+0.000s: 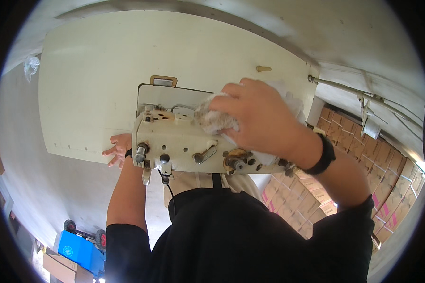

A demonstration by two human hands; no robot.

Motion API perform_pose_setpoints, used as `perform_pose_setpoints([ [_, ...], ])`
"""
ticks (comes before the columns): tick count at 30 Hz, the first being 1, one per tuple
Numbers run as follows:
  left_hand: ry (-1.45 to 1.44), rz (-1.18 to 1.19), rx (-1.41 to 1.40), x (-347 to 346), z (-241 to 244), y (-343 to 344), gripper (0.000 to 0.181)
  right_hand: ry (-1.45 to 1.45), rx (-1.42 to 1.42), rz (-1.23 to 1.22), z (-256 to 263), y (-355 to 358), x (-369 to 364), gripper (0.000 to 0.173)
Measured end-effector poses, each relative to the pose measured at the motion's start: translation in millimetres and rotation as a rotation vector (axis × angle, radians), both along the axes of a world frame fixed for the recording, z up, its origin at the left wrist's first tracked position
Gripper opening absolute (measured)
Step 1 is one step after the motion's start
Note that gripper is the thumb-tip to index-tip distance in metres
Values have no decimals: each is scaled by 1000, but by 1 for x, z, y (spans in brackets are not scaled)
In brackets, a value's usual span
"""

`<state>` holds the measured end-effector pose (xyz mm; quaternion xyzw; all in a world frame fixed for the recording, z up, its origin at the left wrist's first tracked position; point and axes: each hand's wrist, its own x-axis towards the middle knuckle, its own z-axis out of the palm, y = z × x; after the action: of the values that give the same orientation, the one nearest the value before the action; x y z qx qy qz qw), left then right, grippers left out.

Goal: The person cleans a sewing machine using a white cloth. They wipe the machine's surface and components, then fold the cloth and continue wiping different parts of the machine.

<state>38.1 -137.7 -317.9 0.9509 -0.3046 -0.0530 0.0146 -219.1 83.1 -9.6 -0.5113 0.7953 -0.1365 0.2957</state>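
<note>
An industrial sewing machine head (163,132), cream with brown stains, stands across the table in front of me. My right hand (258,113) grips a dirty white cloth (216,115) against the right part of its upper side; more white material hangs behind the wrist. Beyond the machine head, a smooth pale panel and a thin cable are partly visible. My left hand (118,149) rests with spread fingers near the front edge of the pale tabletop (92,88), just left of the machine head. It holds nothing that I can see.
A small tan peg (263,68) stands on the tabletop's far right. A clear plastic bag (31,67) hangs by its left edge. Stacked cardboard boxes (386,173) fill the right side behind a metal rail (343,88). At lower left are a blue wheeled item (78,251) and a carton (60,267).
</note>
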Motion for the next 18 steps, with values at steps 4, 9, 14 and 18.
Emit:
perform_pose_setpoints([
  [4,-4,7,-12,1,2,-6,78,-38,159,-61,8,1,-7,44],
  [9,9,5,-11,4,6,-13,78,-13,313,15,18,-11,-7,40],
  [14,33,44,1,4,2,-16,78,6,542,94,39,-32,-11,37],
  [18,51,84,20,0,10,-12,77,-22,615,51,52,-28,-37,42],
])
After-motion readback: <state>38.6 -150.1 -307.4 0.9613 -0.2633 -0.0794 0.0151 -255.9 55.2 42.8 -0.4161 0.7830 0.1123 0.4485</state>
